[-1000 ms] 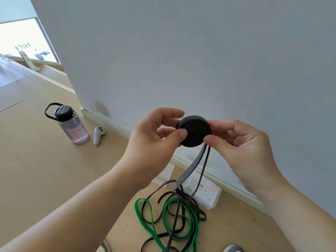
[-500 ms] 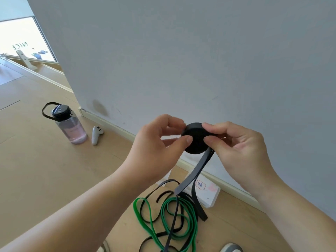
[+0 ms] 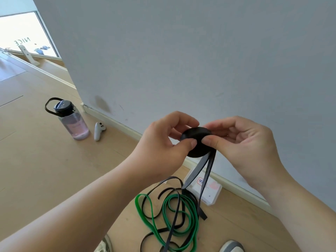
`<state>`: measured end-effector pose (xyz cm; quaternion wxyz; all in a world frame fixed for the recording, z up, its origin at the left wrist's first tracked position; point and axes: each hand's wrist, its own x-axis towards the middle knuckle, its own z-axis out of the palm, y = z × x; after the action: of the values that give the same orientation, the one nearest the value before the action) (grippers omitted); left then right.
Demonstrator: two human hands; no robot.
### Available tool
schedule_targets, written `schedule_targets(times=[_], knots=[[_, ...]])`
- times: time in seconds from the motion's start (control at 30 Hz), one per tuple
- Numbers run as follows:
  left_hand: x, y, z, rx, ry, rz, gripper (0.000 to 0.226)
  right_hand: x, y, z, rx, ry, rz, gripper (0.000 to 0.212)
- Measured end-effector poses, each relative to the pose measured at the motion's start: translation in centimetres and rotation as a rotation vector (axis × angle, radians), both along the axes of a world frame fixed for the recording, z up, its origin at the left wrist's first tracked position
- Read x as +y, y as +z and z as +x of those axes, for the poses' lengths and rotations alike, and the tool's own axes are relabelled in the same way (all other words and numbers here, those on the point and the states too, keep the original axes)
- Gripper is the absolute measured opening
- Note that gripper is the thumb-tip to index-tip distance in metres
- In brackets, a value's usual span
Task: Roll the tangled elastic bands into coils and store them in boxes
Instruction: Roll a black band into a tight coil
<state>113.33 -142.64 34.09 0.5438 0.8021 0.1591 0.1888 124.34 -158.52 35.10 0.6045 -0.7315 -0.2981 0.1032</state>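
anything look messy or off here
On the floor, a green elastic band and loose black band lie tangled together. A white controller lies beside the water bottle, and a dark smudge marks the wall.

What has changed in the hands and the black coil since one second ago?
The left hand and the right hand sank slightly with the black coil, and both thumbs slid inward over its face, almost meeting. Nothing was taken or released. The tangled bands, box, bottle and controller stayed in place.

Plain room: wooden floor (image 3: 36, 170), white wall (image 3: 181, 51)
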Motion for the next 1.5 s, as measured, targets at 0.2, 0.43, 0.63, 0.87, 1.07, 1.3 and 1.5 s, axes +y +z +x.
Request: schedule_targets(times=[0.2, 0.43, 0.63, 0.87, 1.07, 1.3, 1.5], knots=[[0.3, 0.1, 0.2, -0.179, 0.019, -0.566, 0.029, 0.4, 0.1, -0.2, 0.149, 0.015, 0.143, 0.034], [-0.3, -0.8, 0.3, 0.007, 0.067, 0.006, 0.015, 0.4, -0.5, -0.4, -0.132, -0.003, -0.063, 0.041], [-0.2, -1.0, 0.1, -0.058, -0.038, 0.214, 0.033, 0.1, -0.1, -0.7, -0.306, 0.043, -0.162, 0.031], [0.2, -0.4, 0.4, -0.102, 0.059, -0.358, 0.03, -0.1, 0.3, -0.1, 0.055, 0.015, -0.013, 0.041], [-0.4, -0.1, 0.6, -0.151, -0.016, -0.799, 0.03, -0.1, 0.5, -0.1, 0.044, -0.111, 0.144, 0.033], [-0.4, -1.1, 0.2, -0.041, -0.077, 0.034, 0.045, -0.3, -0.6, 0.1, -0.292, 0.014, -0.094, 0.035], [-0.2, -1.0, 0.0, -0.058, -0.051, 0.289, 0.042, 0.0, -0.9, 0.0, -0.563, 0.093, -0.147, 0.029]])
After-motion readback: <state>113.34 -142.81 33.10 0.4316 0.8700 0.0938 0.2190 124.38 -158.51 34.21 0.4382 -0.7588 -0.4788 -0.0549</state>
